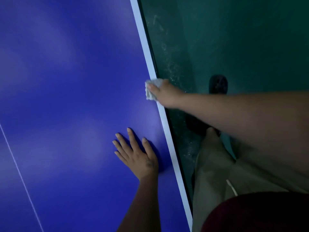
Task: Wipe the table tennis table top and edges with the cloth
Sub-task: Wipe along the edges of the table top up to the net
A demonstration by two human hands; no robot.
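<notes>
the bare left hand (137, 153) lying on the blue worktop (66, 81) may, i judge, leave fresh prints on the top. further right the small pale cloth (154, 82), wrapped over the white edge stripe (168, 131), could slide off the rim and drop to the green floor (234, 39) if the pinch loosens. the left hand is released, palm down with fingers straight and spread, just inside the stripe; the right hand (167, 96) reaches forward on a long straight arm and grasps the cloth at the edge, thumb on top, its other fingers hidden below the rim.
</notes>
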